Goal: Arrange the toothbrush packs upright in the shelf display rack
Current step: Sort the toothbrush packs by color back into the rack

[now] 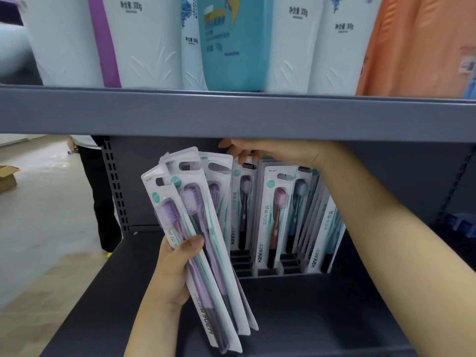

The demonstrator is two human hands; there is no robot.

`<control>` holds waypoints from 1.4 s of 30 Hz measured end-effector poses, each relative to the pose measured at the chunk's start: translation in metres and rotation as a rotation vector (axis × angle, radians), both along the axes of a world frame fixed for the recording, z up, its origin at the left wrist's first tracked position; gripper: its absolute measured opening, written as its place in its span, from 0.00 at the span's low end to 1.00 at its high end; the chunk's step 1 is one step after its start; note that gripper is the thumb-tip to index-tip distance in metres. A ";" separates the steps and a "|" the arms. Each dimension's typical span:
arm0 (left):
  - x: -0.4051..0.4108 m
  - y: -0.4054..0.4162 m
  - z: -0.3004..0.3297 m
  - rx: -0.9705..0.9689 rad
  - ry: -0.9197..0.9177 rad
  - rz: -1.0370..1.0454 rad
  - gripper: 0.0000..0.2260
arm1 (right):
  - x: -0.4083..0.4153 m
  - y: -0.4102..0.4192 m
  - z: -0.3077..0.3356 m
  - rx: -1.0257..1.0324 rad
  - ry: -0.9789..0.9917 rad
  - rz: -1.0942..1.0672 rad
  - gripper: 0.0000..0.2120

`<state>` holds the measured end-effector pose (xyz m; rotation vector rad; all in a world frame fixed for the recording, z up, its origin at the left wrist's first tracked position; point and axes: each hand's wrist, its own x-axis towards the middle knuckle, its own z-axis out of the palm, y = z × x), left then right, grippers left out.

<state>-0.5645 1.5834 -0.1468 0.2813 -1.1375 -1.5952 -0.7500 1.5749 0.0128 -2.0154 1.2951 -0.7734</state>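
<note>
In the lower middle of the frame, the left hand (pixel 177 269) grips a fanned bunch of toothbrush packs (pixel 198 228), thumb across the front and fingers curled behind. The bunch tilts with its tops toward the upper left. To its right, in the middle of the frame, a dark display rack (pixel 270 271) sits on the grey shelf (pixel 309 318). More toothbrush packs stand upright in the rack (pixel 277 215), some leaning a little. The right hand (pixel 260 150) reaches in from the right, just under the upper shelf (pixel 231 114), and its fingers pinch the top of one standing pack (pixel 243 202). Big white pouches (pixel 144 42) and a teal pouch (pixel 231 42) stand on the upper shelf. At the left edge a cardboard box (pixel 7 177) lies on the floor.
</note>
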 end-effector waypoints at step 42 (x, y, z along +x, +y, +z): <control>-0.044 0.001 0.039 -0.260 -0.099 0.404 0.21 | -0.018 -0.016 -0.005 -0.154 0.464 -0.294 0.07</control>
